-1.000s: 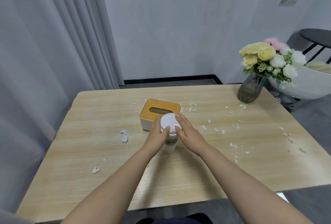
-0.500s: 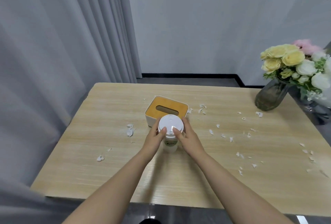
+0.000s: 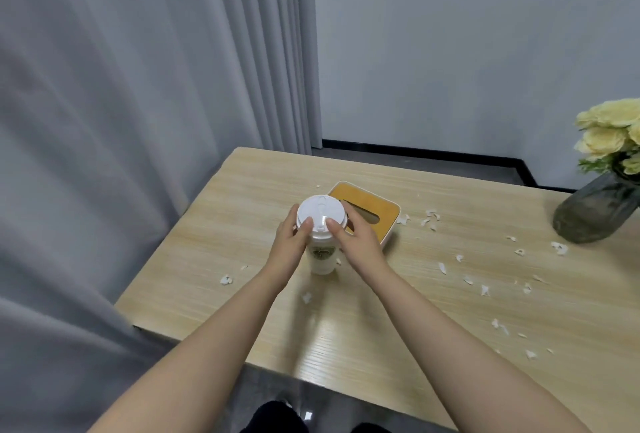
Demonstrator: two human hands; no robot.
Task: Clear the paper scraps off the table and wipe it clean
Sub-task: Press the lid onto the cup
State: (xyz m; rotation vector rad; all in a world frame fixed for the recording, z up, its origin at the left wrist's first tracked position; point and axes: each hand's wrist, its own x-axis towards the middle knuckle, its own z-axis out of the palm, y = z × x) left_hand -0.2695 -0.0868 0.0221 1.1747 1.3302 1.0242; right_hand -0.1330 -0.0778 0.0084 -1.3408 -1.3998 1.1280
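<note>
A white paper cup (image 3: pixel 322 261) with a white plastic lid (image 3: pixel 321 213) stands on the light wooden table (image 3: pixel 214 217). My left hand (image 3: pixel 290 245) grips it from the left and my right hand (image 3: pixel 358 242) from the right, both thumbs resting on the lid. Several white paper scraps (image 3: pixel 485 289) lie scattered over the table, most to the right of the cup, and one scrap (image 3: pixel 226 280) lies to its left.
A white tissue box with an orange top (image 3: pixel 375 209) stands just behind the cup. A dark glass vase (image 3: pixel 588 214) with yellow flowers (image 3: pixel 609 131) is at the right edge. Grey curtains (image 3: pixel 121 120) hang close along the table's left side.
The cup, held in both hands, has shifted left and forward beside the tissue box. The view has swung left, so the vase now sits at the frame's right edge.
</note>
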